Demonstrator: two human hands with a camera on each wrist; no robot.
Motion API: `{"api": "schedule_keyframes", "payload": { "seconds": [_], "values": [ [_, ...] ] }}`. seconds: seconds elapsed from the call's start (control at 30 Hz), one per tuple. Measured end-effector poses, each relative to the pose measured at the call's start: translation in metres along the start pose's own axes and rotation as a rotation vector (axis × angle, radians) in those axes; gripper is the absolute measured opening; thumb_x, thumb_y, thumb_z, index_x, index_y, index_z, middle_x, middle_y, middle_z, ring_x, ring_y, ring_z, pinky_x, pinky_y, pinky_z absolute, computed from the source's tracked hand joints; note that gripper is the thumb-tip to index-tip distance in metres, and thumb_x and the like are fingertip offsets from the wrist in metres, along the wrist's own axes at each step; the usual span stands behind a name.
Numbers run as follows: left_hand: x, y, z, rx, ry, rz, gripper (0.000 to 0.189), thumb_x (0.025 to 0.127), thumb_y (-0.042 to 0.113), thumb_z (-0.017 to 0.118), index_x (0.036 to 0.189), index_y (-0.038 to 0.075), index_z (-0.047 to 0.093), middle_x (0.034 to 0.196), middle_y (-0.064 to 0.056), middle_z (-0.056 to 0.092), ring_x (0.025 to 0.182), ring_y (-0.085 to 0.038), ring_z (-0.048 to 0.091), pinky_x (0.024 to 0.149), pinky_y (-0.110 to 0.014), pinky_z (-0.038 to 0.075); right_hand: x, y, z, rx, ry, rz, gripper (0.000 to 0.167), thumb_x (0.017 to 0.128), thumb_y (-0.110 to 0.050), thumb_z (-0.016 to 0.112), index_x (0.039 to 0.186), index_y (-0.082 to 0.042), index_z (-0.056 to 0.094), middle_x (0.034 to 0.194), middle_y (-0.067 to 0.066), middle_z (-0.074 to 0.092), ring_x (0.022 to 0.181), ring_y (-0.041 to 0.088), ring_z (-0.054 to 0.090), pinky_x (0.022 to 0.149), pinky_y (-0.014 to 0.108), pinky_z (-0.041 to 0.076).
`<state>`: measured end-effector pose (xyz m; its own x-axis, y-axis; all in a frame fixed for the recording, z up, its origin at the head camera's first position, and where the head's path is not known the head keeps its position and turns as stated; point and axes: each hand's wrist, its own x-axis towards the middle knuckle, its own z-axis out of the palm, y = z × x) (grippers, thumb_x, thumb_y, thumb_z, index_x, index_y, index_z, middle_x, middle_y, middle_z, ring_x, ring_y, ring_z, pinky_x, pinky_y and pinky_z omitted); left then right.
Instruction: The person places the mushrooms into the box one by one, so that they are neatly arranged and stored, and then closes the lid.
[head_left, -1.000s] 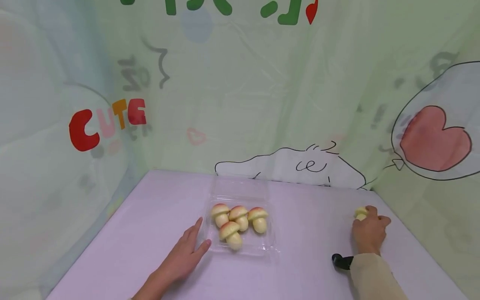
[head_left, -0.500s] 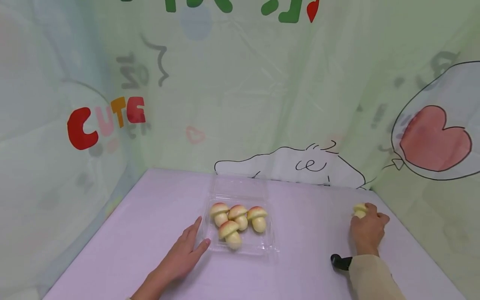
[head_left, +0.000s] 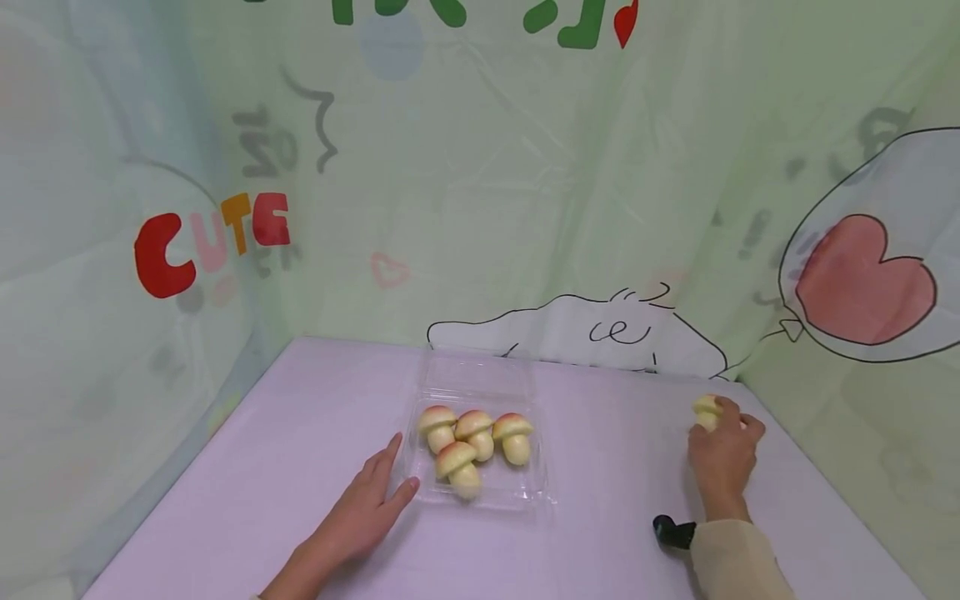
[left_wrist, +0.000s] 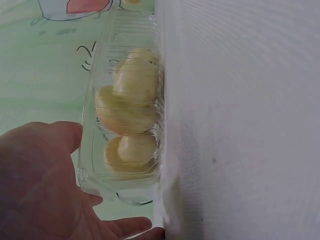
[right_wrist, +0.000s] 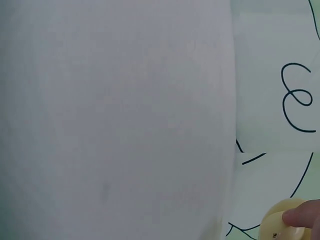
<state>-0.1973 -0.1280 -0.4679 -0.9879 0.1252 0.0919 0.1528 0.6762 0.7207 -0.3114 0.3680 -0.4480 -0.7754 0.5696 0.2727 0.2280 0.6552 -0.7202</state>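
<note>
A clear plastic clamshell box point(head_left: 538, 479) stands with its lid folded back and several toy mushrooms point(head_left: 516, 440) in it, cream-stemmed with reddish caps. My left hand point(head_left: 367, 504) rests at the box's left side, fingers straight and spread. In the left wrist view that hand's thumb point(left_wrist: 70, 135) is right at the box wall, with mushrooms point(left_wrist: 135, 80) seen through the plastic. Over the right side of the table my right hand point(head_left: 723, 454) grips another toy mushroom point(head_left: 707, 410). A fingertip point(right_wrist: 300, 214) presses on this mushroom point(right_wrist: 275, 230) in the right wrist view.
The table point(head_left: 600, 533) has a pale lilac cover. Printed curtains point(head_left: 480, 208) enclose it at the back and both sides. A black wrist camera mount point(head_left: 673, 533) sticks out from the right sleeve point(head_left: 738, 558).
My right hand has moved a little left and away from me, carrying the mushroom with it. The left hand and the box hold their places.
</note>
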Motion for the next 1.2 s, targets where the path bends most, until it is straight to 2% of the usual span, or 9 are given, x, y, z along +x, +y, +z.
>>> {"api": "schedule_keyframes", "payload": {
  "seconds": [0.27, 0.37, 0.63, 0.9, 1.2],
  "values": [
    [0.001, -0.002, 0.001, 0.001, -0.01, -0.016, 0.075, 0.106, 0.048, 0.054, 0.166, 0.015, 0.023, 0.162, -0.028, 0.035, 0.148, -0.05, 0.036, 0.116, -0.069, 0.032, -0.009, -0.011, 0.002, 0.033, 0.014, 0.016, 0.06, 0.099, -0.007, 0.053, 0.157, -0.01, 0.038, 0.158, 0.03, 0.023, 0.122, 0.061, 0.045, 0.101, 0.068, 0.04],
    [0.0, -0.004, 0.002, -0.002, -0.006, -0.014, 0.076, 0.106, 0.048, 0.054, 0.166, 0.014, 0.023, 0.162, -0.028, 0.035, 0.149, -0.05, 0.036, 0.116, -0.069, 0.031, -0.013, -0.016, 0.003, 0.03, 0.013, 0.006, 0.06, 0.099, -0.007, 0.053, 0.156, -0.011, 0.038, 0.158, 0.029, 0.024, 0.121, 0.06, 0.046, 0.099, 0.068, 0.042],
    [0.001, -0.004, 0.003, 0.008, 0.0, 0.004, 0.075, 0.106, 0.048, 0.053, 0.166, 0.013, 0.024, 0.161, -0.027, 0.036, 0.148, -0.05, 0.037, 0.116, -0.069, 0.032, -0.023, -0.018, 0.002, 0.025, 0.039, -0.078, 0.058, 0.096, -0.006, 0.056, 0.153, -0.008, 0.043, 0.153, 0.032, 0.03, 0.113, 0.061, 0.051, 0.092, 0.07, 0.044],
    [0.0, -0.002, 0.0, 0.003, -0.011, 0.002, 0.076, 0.106, 0.048, 0.054, 0.166, 0.014, 0.023, 0.162, -0.027, 0.036, 0.148, -0.049, 0.036, 0.116, -0.068, 0.032, -0.036, -0.025, 0.002, 0.017, 0.026, -0.128, 0.059, 0.097, -0.005, 0.058, 0.154, -0.006, 0.042, 0.151, 0.034, 0.031, 0.114, 0.06, 0.051, 0.091, 0.071, 0.046],
    [0.0, -0.002, 0.001, -0.006, -0.007, 0.005, 0.076, 0.106, 0.048, 0.054, 0.166, 0.014, 0.023, 0.161, -0.028, 0.036, 0.148, -0.049, 0.036, 0.116, -0.068, 0.032, -0.048, -0.038, 0.002, 0.045, 0.032, -0.179, 0.058, 0.097, -0.006, 0.059, 0.153, -0.008, 0.045, 0.149, 0.032, 0.034, 0.109, 0.056, 0.054, 0.084, 0.067, 0.048]
  ]
}}
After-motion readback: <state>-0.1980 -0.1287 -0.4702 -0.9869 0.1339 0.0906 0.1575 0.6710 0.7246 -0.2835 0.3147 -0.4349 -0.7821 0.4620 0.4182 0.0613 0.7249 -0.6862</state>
